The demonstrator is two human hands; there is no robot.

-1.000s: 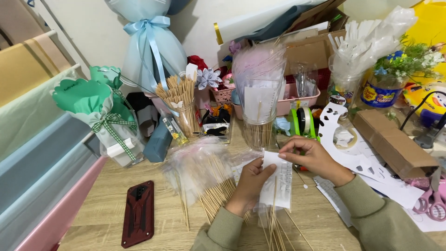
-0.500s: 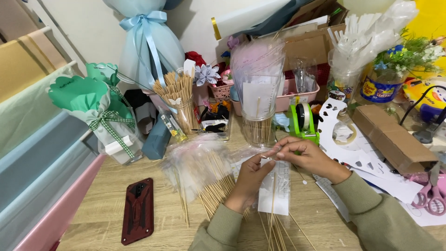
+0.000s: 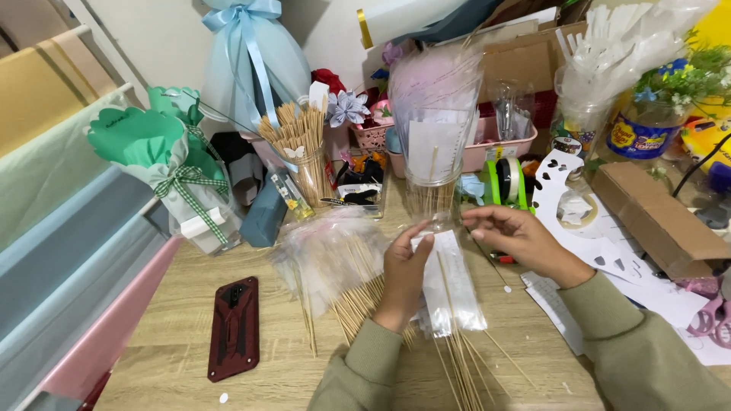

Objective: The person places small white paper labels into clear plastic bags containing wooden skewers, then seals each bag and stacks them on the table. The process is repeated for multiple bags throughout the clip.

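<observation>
Both hands pinch the top of a clear sleeve (image 3: 449,285) — left hand (image 3: 403,270) and right hand (image 3: 518,240) have lifted a bit since a second ago, sleeve now upright-ish. Skewers (image 3: 358,301) lie just under it — phone (image 3: 234,327) further left.

Phone (image 3: 234,327) is lying left of the skewer pile (image 3: 358,293); both hands (image 3: 407,262) (image 3: 518,240) are meeting above it, jar (image 3: 432,194) standing behind.

phone (image 3: 234,327): 1 | green tape dispenser (image 3: 509,183): 1 | scissors (image 3: 712,316): 1 | cardboard box (image 3: 659,217): 1 | hands: 2
</observation>
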